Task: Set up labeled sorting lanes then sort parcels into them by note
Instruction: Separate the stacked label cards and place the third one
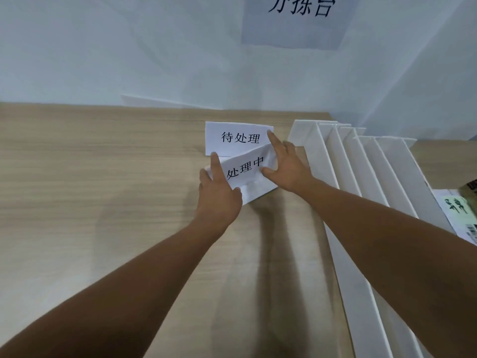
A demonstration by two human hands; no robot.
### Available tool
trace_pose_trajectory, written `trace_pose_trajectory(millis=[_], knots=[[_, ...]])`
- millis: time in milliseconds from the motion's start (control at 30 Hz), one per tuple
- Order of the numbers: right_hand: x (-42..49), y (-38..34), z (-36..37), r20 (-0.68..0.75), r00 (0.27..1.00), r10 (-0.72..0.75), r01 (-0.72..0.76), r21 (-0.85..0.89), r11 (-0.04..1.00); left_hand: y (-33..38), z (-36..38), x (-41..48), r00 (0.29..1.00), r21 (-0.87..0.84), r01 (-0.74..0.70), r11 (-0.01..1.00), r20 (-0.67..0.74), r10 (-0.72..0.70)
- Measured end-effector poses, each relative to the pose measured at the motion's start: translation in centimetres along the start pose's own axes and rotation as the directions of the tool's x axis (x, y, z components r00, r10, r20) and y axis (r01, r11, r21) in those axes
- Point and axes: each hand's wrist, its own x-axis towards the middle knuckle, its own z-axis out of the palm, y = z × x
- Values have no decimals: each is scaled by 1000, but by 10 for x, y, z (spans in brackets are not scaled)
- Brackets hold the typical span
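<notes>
Two white paper labels lie near the back of the wooden table (pixel 77 164). The far label (pixel 238 137) reads 待处理 and lies flat. The near label (pixel 245 169) reads 处理中, sits tilted and is lifted off the table. My left hand (pixel 219 195) grips its left end, forefinger stretched up along the paper. My right hand (pixel 286 164) holds its right end between thumb and fingers, the forefinger tip resting on the far label's right corner. Several long white divider strips (pixel 343 161) lie stacked side by side just right of my right hand.
A parcel with a printed label and barcode (pixel 456 213) lies at the right edge beyond the dividers, a dark box corner (pixel 471 188) behind it. A sign with large characters (pixel 299 11) hangs on the pale wall. A white board (pixel 154 102) leans at the table's back edge.
</notes>
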Motion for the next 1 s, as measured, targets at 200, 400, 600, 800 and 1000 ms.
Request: trace_pose_trajectory(millis=[200, 400, 600, 800, 1000], knots=[[-1, 5, 14, -35, 999, -30, 33, 91, 995, -3, 13, -7, 998, -27, 10, 1000, -54, -11], [-97, -54, -12, -99, 992, -74, 72, -23, 997, 8, -62, -68, 996, -15, 18, 1000, -86, -19], [-185, -153, 8, -16, 961, -277, 277, -23, 961, -27, -167, -164, 982, 62, 38, 997, -186, -25], [-240, -246, 59, -91, 946, -311, 317, 59, 947, -90, -257, -227, 971, 108, 74, 991, -233, -47], [-251, -336, 118, -167, 946, -279, 286, 20, 958, -166, -330, -231, 969, 44, 39, 998, -244, -27]])
